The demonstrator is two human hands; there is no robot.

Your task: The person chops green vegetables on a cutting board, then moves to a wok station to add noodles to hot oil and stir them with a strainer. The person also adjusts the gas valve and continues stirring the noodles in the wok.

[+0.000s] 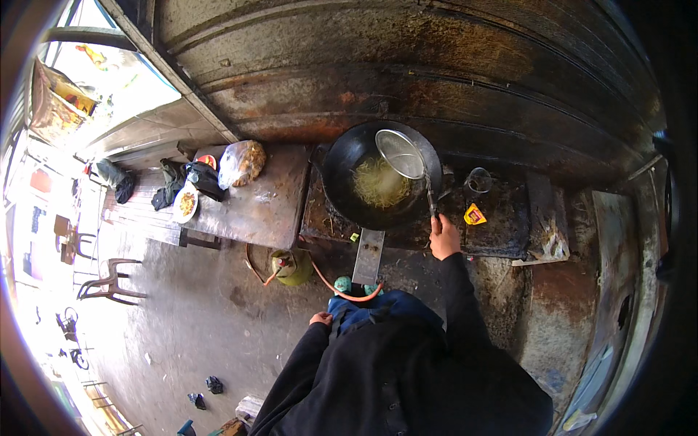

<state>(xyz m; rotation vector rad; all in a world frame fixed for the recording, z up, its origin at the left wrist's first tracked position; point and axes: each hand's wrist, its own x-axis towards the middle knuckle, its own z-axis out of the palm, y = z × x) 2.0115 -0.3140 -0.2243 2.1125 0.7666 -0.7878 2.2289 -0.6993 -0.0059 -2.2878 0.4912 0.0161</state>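
Note:
My right hand grips the handle of a round wire-mesh strainer, whose bowl is over the right side of a large black wok. In the wok, pale yellow noodle-like strands lie in cloudy liquid. Part of the heap is behind the strainer. Down at my left side, my left hand rests near my blue trousers, its fingers curled; whether it holds anything is not visible. A metal plate juts from beneath the wok towards my feet.
A drinking glass and a yellow packet stand right of the wok. On the left table are a plastic bag with brown contents, black bags and a plate of food. Below, an orange hose runs from a green gas cylinder.

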